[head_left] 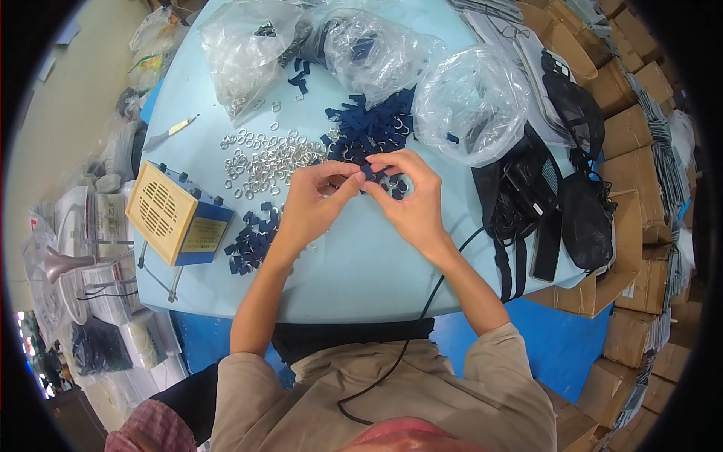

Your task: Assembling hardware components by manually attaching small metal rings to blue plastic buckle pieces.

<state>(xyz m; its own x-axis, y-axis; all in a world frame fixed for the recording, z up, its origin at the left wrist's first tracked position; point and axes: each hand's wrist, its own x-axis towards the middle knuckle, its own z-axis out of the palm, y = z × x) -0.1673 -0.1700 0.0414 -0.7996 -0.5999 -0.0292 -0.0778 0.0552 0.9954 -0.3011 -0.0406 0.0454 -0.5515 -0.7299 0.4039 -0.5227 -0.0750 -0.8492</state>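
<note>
Both grips are pinching: the left hand (313, 202) and right hand (416, 200) are holding a small navy piece (368, 172) between them, over the worktop (354, 267). Silvery rings (273, 161) are lying leftward, piled navy strips (369, 124) beyond. Fine fingertip handling seems in hand; the next move likely calls for steady, aligned pinches.

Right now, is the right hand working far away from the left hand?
No, the fingertips of the right hand and the left hand come together at a small dark blue piece.
</note>
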